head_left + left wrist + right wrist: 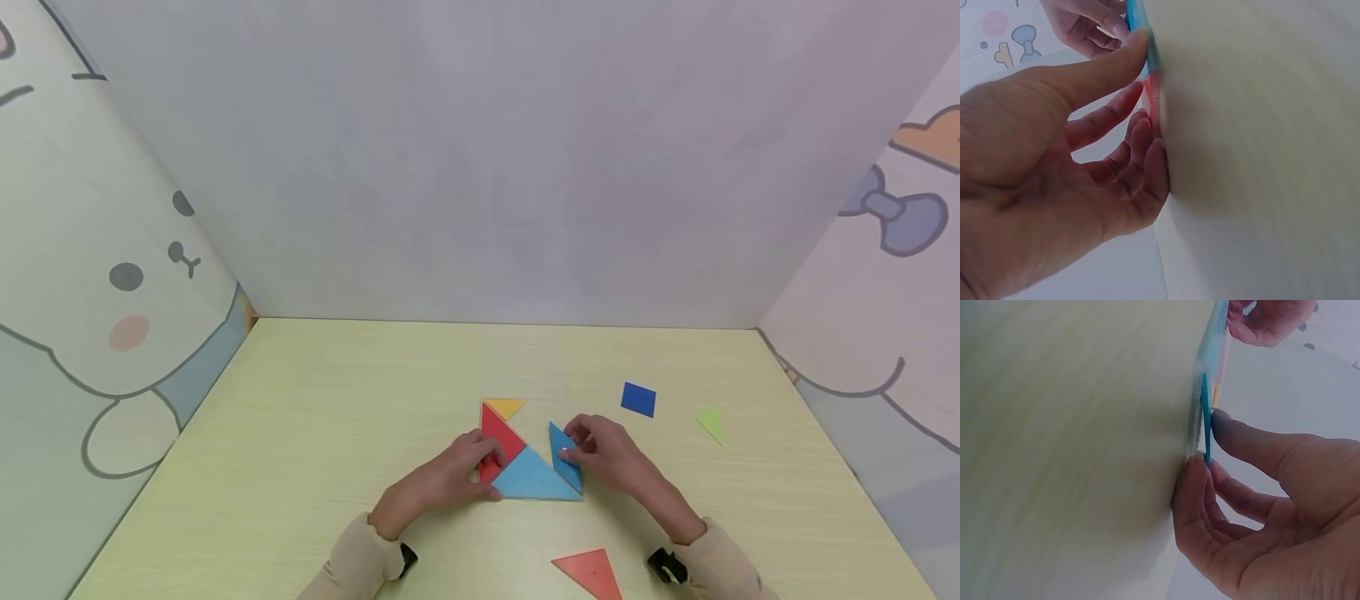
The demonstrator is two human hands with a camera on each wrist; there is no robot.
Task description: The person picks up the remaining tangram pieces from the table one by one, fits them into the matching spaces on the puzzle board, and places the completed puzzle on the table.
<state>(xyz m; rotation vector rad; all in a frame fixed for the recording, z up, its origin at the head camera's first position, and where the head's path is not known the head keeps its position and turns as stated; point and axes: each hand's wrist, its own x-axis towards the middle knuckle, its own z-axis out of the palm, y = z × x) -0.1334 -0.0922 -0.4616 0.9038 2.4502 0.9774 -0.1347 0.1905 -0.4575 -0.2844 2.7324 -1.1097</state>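
Observation:
A red tangram triangle [501,436] and a light-blue triangle [534,478] lie edge to edge on the table, with a small yellow triangle [506,407] touching the red one's upper side. My left hand [463,468] rests on these pieces: fingertips on the red triangle, thumb by the lower corner where red and blue meet. My right hand [609,450] pinches a blue parallelogram [564,457] between thumb and fingers, beside the light-blue triangle's right end. In the right wrist view this parallelogram [1206,419] is tilted, one edge raised off the surface.
A dark-blue square [639,399] and a small light-green triangle [711,425] lie to the right on the pale wooden table [315,400]. Nearer the front is another red triangle [592,573]. A grey back wall [495,167] and cartoon-printed side panels enclose the table.

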